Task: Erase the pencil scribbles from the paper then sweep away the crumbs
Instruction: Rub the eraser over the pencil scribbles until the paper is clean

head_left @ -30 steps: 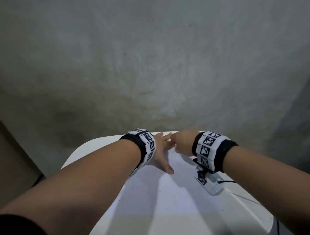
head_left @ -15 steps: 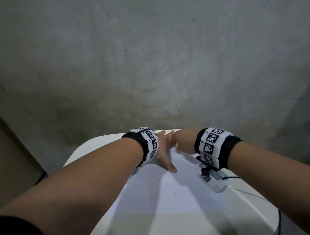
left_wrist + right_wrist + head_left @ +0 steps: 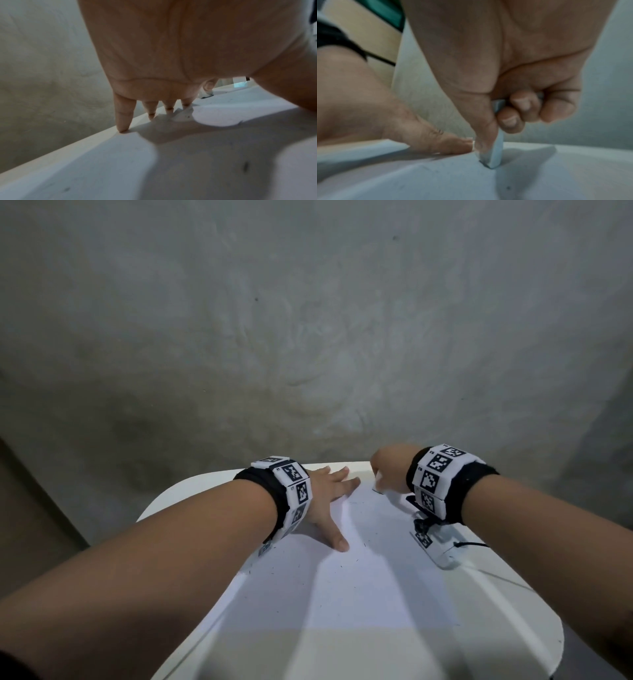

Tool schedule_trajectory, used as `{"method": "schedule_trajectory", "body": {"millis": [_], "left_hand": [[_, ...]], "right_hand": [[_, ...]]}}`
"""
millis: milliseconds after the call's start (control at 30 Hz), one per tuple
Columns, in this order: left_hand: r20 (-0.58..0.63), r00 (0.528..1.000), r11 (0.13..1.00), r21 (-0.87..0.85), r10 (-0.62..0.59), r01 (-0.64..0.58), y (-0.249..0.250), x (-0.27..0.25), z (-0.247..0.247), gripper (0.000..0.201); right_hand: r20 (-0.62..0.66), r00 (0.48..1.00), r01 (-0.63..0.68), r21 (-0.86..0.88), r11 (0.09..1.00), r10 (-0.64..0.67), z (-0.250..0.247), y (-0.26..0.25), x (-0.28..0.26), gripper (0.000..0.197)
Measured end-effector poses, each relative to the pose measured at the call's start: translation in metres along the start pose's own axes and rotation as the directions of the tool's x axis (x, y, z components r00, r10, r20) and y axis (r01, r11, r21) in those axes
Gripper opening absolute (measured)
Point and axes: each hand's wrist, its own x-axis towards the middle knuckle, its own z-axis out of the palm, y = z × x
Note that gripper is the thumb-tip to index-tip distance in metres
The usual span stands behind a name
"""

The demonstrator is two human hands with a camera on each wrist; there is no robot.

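Observation:
A white sheet of paper [image 3: 359, 583] lies on a small white table [image 3: 191, 491]. My left hand [image 3: 329, 494] lies flat on the paper's far left part, fingers spread and straight, thumb pointing toward me. My right hand [image 3: 387, 470] pinches a pale eraser [image 3: 496, 151] between thumb and curled fingers, its tip pressed on the paper near the far edge. The eraser [image 3: 378, 486] shows only as a small white bit in the head view. Small dark crumbs [image 3: 356, 559] dot the paper. Any scribbles are too faint to make out.
The table's far edge [image 3: 85, 139] runs just past my left fingertips [image 3: 122, 128]. A grey concrete floor [image 3: 308, 337] lies beyond. A thin black cable [image 3: 472, 544] runs from my right wrist camera over the table's right side.
My right hand with the eraser has moved to the right, away from the left hand's fingers. The left hand stays pressed on the paper.

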Motion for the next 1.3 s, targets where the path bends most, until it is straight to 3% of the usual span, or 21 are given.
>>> {"method": "schedule_trajectory", "body": {"millis": [133, 267, 400, 567, 667, 833, 933, 1067, 1200, 1300], "left_hand": [[-0.01, 1.0, 1.0, -0.009, -0.022, 0.022, -0.004, -0.01, 0.005, 0.121], [-0.01, 1.0, 1.0, -0.026, -0.014, 0.014, -0.001, -0.012, 0.004, 0.12], [-0.012, 1.0, 1.0, -0.001, -0.026, 0.026, -0.005, -0.012, 0.007, 0.12], [-0.032, 0.999, 1.0, -0.012, -0.006, 0.006, -0.003, -0.01, 0.007, 0.122], [-0.015, 1.0, 1.0, 0.005, -0.026, 0.027, -0.006, -0.01, 0.008, 0.121], [-0.006, 1.0, 1.0, -0.02, -0.007, 0.007, -0.005, -0.008, 0.005, 0.123], [-0.001, 1.0, 1.0, 0.003, -0.027, 0.027, -0.006, -0.008, 0.007, 0.122], [-0.009, 1.0, 1.0, -0.01, -0.009, 0.008, -0.005, -0.01, 0.006, 0.121], [-0.011, 1.0, 1.0, 0.003, -0.029, 0.029, -0.005, -0.011, 0.007, 0.12], [-0.022, 0.999, 1.0, -0.006, -0.031, 0.031, -0.002, -0.011, 0.007, 0.119]], "right_hand": [[-0.014, 1.0, 0.013, 0.005, 1.0, -0.012, -0.005, -0.005, -0.002, 0.031], [-0.028, 0.986, 0.164, 0.002, 0.986, -0.164, 0.005, -0.032, -0.008, 0.029], [-0.057, 0.998, 0.022, -0.012, 1.0, -0.023, -0.002, -0.014, 0.001, 0.026], [0.013, 0.988, 0.156, -0.083, 0.984, -0.155, 0.004, -0.033, -0.003, 0.028], [-0.026, 0.999, 0.029, -0.036, 0.999, -0.03, -0.004, -0.016, 0.0, 0.028], [0.031, 0.988, 0.152, -0.016, 0.988, -0.152, 0.001, -0.032, -0.001, 0.026], [-0.029, 0.999, 0.027, -0.009, 1.0, -0.027, -0.006, -0.018, 0.005, 0.026], [-0.001, 0.992, 0.126, 0.012, 0.992, -0.126, -0.001, -0.032, 0.002, 0.024], [-0.038, 0.999, 0.038, 0.056, 0.998, -0.036, -0.006, -0.021, 0.005, 0.026], [-0.005, 0.988, 0.154, 0.021, 0.988, -0.154, 0.0, -0.037, -0.005, 0.027]]}}
